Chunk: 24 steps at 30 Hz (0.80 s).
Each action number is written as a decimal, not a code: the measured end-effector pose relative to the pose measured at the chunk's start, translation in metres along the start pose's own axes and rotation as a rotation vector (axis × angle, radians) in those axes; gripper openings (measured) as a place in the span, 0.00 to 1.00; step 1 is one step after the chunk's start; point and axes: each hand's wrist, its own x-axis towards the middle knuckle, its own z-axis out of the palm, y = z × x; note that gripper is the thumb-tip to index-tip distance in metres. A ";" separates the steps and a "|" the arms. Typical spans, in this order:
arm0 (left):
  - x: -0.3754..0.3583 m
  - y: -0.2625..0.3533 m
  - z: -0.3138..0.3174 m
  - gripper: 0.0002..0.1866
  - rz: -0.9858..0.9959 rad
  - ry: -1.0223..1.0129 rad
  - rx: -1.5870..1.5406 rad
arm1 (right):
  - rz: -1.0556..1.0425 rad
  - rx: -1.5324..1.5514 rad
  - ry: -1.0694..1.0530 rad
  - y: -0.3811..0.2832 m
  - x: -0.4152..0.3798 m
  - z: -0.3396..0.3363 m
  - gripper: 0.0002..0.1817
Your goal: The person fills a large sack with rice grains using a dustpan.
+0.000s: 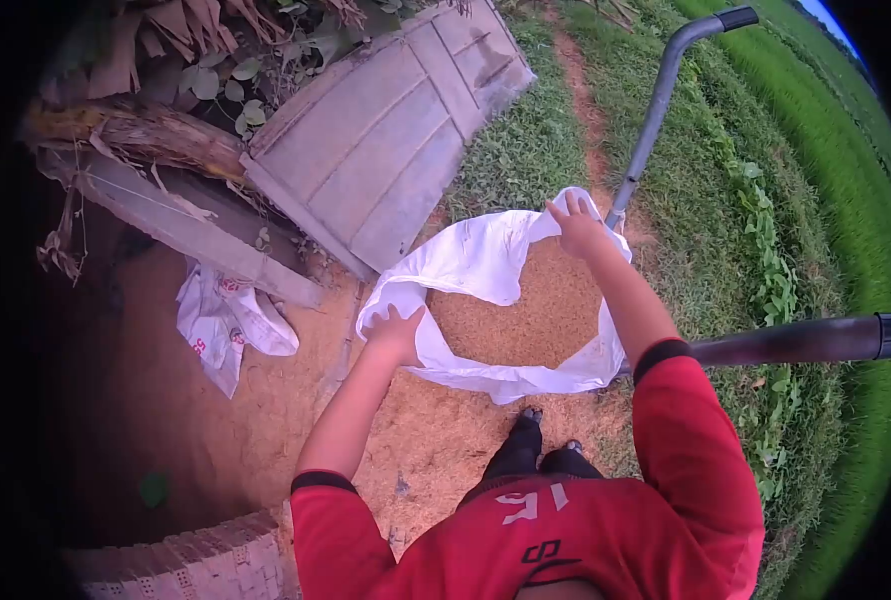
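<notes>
A white woven sack [471, 262] stands open-mouthed in front of me, holding loose brown grain or husks [526, 315]. My left hand [394, 335] is at the near-left part of its rim, thumb and fingers around the folded edge. On the far-right part of the rim is my right hand [580, 230], its fingers over the edge and partly spread. Between the hands a flap of the sack folds inward over the contents. The sack's lower part is hidden.
Metal handles of a cart, one upright [656, 110] and one to the right [796, 341], flank the sack. A crumpled white sack [228, 318] lies left. Grey panels [386, 130] lean behind, bricks [201, 560] sit lower left, and grass [706, 230] runs along the right.
</notes>
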 end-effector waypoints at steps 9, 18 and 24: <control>0.022 -0.016 -0.011 0.47 -0.014 0.303 -0.330 | 0.540 0.097 0.406 0.023 0.020 -0.048 0.32; 0.122 -0.021 -0.034 0.43 -0.170 0.598 -0.686 | -0.175 0.556 -0.341 -0.041 -0.059 -0.018 0.09; 0.114 -0.018 -0.047 0.40 -0.237 0.518 -0.973 | -0.365 0.299 -0.517 -0.042 -0.048 0.057 0.22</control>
